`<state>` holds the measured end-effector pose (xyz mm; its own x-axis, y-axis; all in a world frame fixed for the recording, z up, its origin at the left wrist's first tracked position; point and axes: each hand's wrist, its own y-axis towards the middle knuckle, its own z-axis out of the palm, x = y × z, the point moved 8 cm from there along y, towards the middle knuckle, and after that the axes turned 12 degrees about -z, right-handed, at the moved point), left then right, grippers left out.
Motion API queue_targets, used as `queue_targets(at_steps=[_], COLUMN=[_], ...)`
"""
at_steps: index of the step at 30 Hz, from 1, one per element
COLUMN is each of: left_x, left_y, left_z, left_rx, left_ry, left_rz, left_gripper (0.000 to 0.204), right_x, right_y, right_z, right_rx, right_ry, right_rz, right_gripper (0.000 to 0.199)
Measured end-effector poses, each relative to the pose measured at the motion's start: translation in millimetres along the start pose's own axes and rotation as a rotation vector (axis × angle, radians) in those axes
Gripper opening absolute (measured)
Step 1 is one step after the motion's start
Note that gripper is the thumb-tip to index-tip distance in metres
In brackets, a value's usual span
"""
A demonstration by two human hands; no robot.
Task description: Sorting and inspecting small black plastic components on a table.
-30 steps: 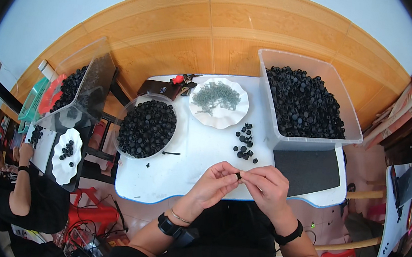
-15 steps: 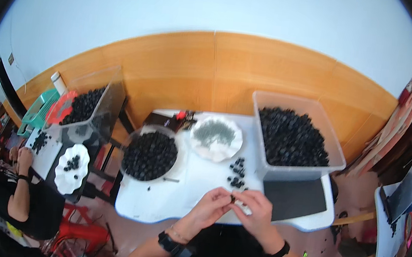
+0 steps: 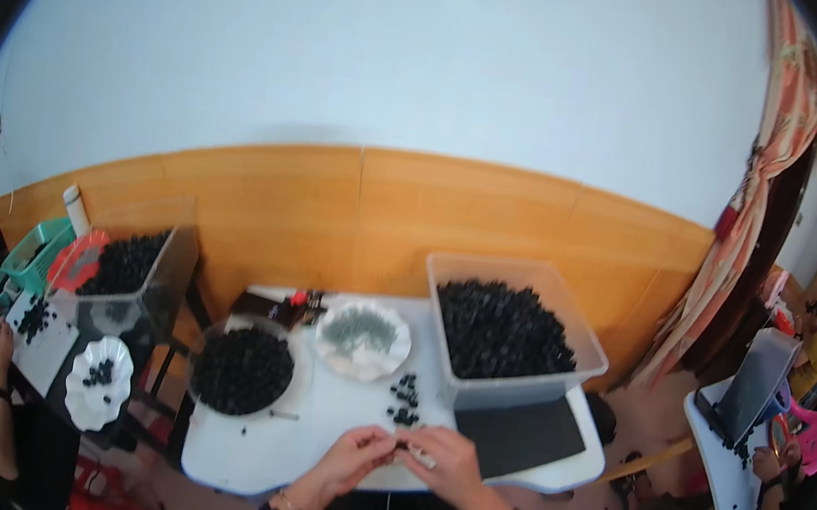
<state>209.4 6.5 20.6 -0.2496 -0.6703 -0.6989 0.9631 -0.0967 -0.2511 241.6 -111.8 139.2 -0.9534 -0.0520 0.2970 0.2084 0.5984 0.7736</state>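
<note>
Left hand [image 3: 355, 452] and right hand [image 3: 442, 455] pinch one small black plastic part [image 3: 400, 442] between fingertips at the white table's [image 3: 332, 416] edge; a slip could drop it off

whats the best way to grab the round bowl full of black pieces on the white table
Grip the round bowl by its rim at the near-left edge, coming from the person's left side with the left hand. It is heaped with small black pieces, so only the rim is bare. The white plate crowds its right side, while the left and front edges on the white table look open.
</note>
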Motion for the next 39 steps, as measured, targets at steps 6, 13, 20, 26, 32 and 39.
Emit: queue_targets(at_steps=[6, 13, 20, 26, 32, 39], left_x=[-44.1, -49.9, -41.2, -45.1, -48.8, -46.5], left_y=[22.4, 49.5, 70.1, 66.4, 49.1, 57.0], left_z=[-37.0, -21.9, -13.6, -35.1, -38.4, 4.2], left_rx=[-0.358, -0.434, -0.428, -0.336, -0.418, -0.419], left_ry=[0.938, 1.314, 1.612, 1.006, 0.971, 1.6], left_rz=[0.271, 0.42, 0.556, 0.258, 0.312, 0.686], left_gripper=[0.018, 0.033, 0.022, 0.018, 0.023, 0.025], right_x=[-53.0, -83.7, -86.6, -88.3, -80.5, -83.7], right_y=[-17.6, -41.2, -47.0, -44.8, -35.4, -50.1], right_z=[-16.0, -13.2, -7.8, 2.3, 5.3, 6.7], right_rx=[-0.078, -0.248, -0.172, -0.148, -0.129, -0.159], right_ry=[0.227, 0.547, 0.533, 0.546, 0.559, 0.631], right_rz=[0.357, 0.703, 0.641, 0.626, 0.596, 0.682], right_gripper=[0.031, 0.03, 0.025, 0.025, 0.026, 0.021])
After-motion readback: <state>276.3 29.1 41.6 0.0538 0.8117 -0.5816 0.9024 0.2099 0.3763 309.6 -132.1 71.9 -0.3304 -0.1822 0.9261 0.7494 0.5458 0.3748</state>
